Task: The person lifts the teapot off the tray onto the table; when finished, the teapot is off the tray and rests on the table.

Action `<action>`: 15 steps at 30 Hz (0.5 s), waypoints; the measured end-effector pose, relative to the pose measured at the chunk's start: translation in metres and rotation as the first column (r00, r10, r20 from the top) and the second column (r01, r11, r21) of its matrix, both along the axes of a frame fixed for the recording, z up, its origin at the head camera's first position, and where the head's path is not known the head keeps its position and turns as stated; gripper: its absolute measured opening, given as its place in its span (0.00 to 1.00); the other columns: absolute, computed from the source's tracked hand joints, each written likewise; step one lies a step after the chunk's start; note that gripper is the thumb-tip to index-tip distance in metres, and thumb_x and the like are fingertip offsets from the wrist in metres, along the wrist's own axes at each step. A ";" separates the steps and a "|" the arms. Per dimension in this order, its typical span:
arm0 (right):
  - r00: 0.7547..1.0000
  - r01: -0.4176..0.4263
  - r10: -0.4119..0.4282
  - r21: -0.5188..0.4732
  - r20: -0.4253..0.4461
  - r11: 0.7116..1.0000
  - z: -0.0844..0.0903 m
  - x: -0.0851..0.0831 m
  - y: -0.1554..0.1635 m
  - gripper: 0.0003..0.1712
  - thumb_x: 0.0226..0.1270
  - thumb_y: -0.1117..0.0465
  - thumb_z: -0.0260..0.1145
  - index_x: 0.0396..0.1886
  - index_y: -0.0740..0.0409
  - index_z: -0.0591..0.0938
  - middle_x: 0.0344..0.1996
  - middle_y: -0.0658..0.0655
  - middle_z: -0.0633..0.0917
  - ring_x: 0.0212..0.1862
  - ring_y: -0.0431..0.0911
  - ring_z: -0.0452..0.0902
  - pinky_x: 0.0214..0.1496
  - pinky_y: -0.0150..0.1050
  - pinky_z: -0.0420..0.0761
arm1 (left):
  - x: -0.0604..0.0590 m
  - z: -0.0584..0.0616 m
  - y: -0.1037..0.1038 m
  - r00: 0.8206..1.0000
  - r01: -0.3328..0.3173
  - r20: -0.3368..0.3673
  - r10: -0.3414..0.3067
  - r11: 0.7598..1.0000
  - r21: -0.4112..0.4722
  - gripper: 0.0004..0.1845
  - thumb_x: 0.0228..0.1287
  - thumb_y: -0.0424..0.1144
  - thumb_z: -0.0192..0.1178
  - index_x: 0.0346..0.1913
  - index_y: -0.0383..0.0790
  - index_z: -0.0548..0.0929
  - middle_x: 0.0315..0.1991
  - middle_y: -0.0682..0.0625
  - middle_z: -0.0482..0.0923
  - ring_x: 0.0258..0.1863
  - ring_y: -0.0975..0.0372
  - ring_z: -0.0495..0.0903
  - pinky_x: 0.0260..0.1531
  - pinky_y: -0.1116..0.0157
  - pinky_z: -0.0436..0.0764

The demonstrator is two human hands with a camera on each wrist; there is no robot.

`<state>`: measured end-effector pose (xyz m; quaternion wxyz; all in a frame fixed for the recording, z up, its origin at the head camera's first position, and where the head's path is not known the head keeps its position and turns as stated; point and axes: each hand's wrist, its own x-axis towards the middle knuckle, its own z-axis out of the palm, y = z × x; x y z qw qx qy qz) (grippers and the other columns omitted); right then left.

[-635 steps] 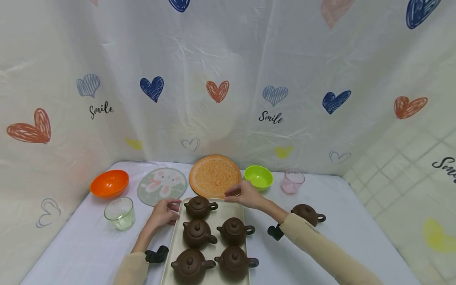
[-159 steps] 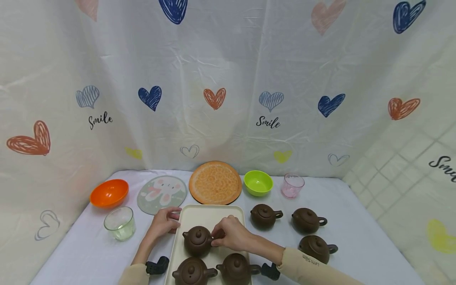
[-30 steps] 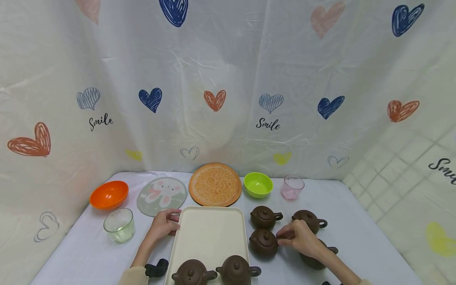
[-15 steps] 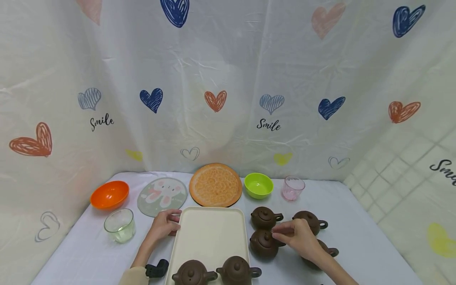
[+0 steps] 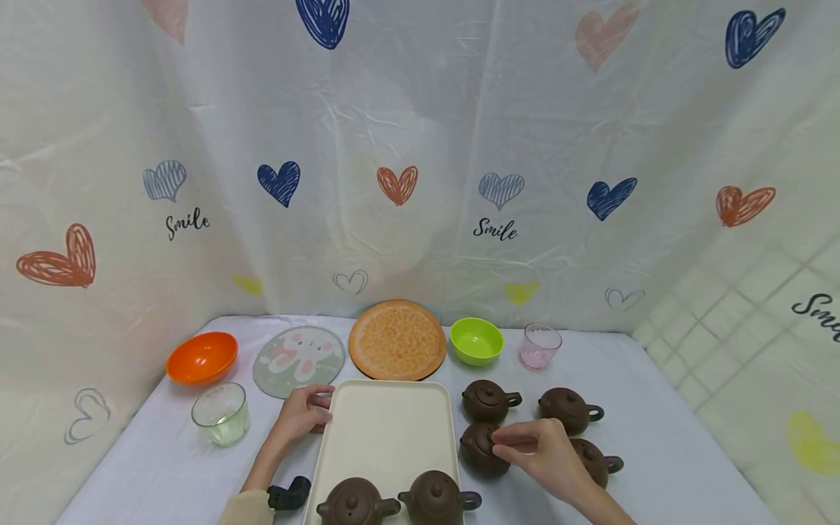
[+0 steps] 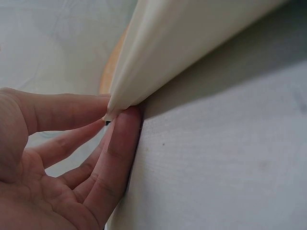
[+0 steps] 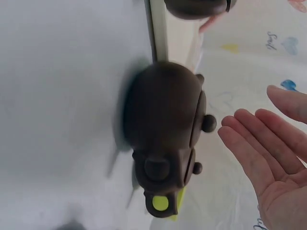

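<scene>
My left hand (image 5: 303,415) pinches the left edge of a cream tray (image 5: 391,426); in the left wrist view the thumb lies above the tray rim (image 6: 125,91) and a finger below it. Two dark brown teapots (image 5: 354,503) stand at the tray's near end. My right hand (image 5: 545,456) hovers over a brown teapot (image 5: 477,450) on the cloth right of the tray, covering its handle. In the right wrist view its fingers are extended and apart from that teapot's lid knob (image 7: 209,123), holding nothing.
More brown teapots (image 5: 488,401) stand on the right, two of them (image 5: 566,410) farther out. Along the back are an orange bowl (image 5: 202,359), a rabbit mat (image 5: 298,361), a round orange mat (image 5: 397,340), a green bowl (image 5: 476,341) and a pink glass (image 5: 540,346). A clear glass (image 5: 221,414) stands left.
Over the earlier frames, teapots moved one by one from the tray to the cloth on the right. My right hand has released the latest teapot's handle and shifted left over it. Left hand unchanged.
</scene>
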<state>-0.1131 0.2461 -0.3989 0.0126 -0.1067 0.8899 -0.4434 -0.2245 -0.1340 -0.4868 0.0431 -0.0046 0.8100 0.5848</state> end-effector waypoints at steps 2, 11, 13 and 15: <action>0.999 -0.022 0.023 -0.008 0.028 1.000 -0.002 0.002 -0.002 0.14 0.52 0.61 0.74 0.37 0.66 0.87 0.33 0.58 0.88 0.36 0.41 0.85 0.36 0.34 0.85 | 0.000 0.000 0.000 1.000 -0.001 -0.001 0.001 1.000 0.001 0.26 0.45 0.20 0.61 0.53 0.29 0.79 0.31 0.44 0.79 0.23 0.58 0.82 0.21 0.60 0.84; 0.981 -0.144 0.148 -0.043 0.128 0.989 -0.015 0.009 -0.009 0.15 0.53 0.59 0.74 0.39 0.64 0.87 0.35 0.58 0.88 0.37 0.38 0.84 0.40 0.37 0.85 | 0.001 0.002 0.000 1.000 0.000 -0.002 0.000 1.000 0.004 0.26 0.44 0.20 0.61 0.53 0.29 0.79 0.31 0.43 0.79 0.23 0.59 0.82 0.21 0.60 0.85; 0.978 -0.152 0.158 -0.051 0.134 0.987 -0.018 0.010 -0.010 0.15 0.53 0.59 0.74 0.39 0.64 0.87 0.35 0.58 0.88 0.37 0.37 0.84 0.40 0.36 0.85 | 0.001 0.002 0.001 1.000 0.000 -0.002 0.000 1.000 0.006 0.26 0.44 0.20 0.61 0.53 0.29 0.79 0.31 0.43 0.79 0.23 0.59 0.81 0.21 0.60 0.85; 0.978 -0.158 0.164 -0.059 0.132 0.986 -0.020 0.012 -0.012 0.15 0.54 0.59 0.74 0.38 0.64 0.87 0.35 0.57 0.88 0.36 0.37 0.84 0.39 0.35 0.85 | 0.001 0.002 0.000 1.000 0.000 -0.001 0.000 1.000 0.009 0.26 0.44 0.20 0.60 0.53 0.29 0.79 0.31 0.43 0.79 0.23 0.59 0.81 0.21 0.60 0.85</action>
